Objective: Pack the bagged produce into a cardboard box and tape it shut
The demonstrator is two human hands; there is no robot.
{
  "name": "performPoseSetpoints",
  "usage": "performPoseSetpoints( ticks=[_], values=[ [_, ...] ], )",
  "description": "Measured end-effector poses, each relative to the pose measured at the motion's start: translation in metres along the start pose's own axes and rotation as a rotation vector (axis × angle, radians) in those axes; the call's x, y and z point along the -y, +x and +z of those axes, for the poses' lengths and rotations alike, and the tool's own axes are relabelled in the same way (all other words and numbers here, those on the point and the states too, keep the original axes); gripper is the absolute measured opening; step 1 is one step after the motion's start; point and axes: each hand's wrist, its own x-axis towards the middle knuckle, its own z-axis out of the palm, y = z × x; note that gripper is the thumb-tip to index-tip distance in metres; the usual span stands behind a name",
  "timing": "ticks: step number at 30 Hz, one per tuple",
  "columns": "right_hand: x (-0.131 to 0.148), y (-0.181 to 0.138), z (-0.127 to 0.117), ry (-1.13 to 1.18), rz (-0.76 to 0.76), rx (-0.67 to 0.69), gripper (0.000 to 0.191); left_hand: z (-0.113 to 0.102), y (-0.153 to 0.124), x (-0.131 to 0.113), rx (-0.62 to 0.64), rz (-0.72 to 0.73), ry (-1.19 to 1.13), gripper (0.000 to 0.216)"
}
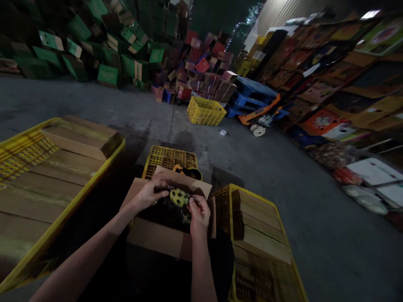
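Between my two hands is a yellow-green item with dark spots (pixel 179 197), which looks wrapped in clear plastic; its exact kind I cannot make out. My left hand (pixel 154 193) pinches its left end, and my right hand (pixel 199 212) pinches the right end. Below them stands an open cardboard box (pixel 160 237) with its flaps spread outward. Inside the box it is dark, and a second shiny wrapped piece (pixel 185 216) shows partly beneath my right fingers.
Yellow crates with cardboard boxes stand at my left (pixel 25 262) and right (pixel 285 218). A yellow crate (pixel 170 156) with a black-and-orange object (pixel 189 171) lies just ahead. Farther off are another crate (pixel 206 112), a pallet jack (pixel 261 117), blue pallets (pixel 252 94) and heaped cartons (pixel 108 74).
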Motion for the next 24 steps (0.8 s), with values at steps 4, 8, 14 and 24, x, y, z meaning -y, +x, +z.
performPoseSetpoints(
  ticks=[4, 8, 14, 24],
  values=[
    [-0.004, 0.004, 0.000, -0.011, -0.016, -0.006, 0.032, -0.001, -0.001, -0.006, 0.019, -0.004, -0.033, 0.051],
    [-0.005, 0.004, 0.001, 0.004, 0.047, 0.027, 0.032, -0.001, -0.002, -0.008, 0.036, -0.003, -0.055, 0.055],
    [-0.001, 0.000, 0.000, -0.003, 0.124, 0.052, 0.033, -0.002, -0.002, -0.010, 0.055, -0.030, -0.036, 0.054],
    [-0.001, 0.002, 0.000, 0.041, 0.099, -0.008, 0.038, -0.002, -0.002, 0.002, 0.056, 0.001, -0.042, 0.042]
  ],
)
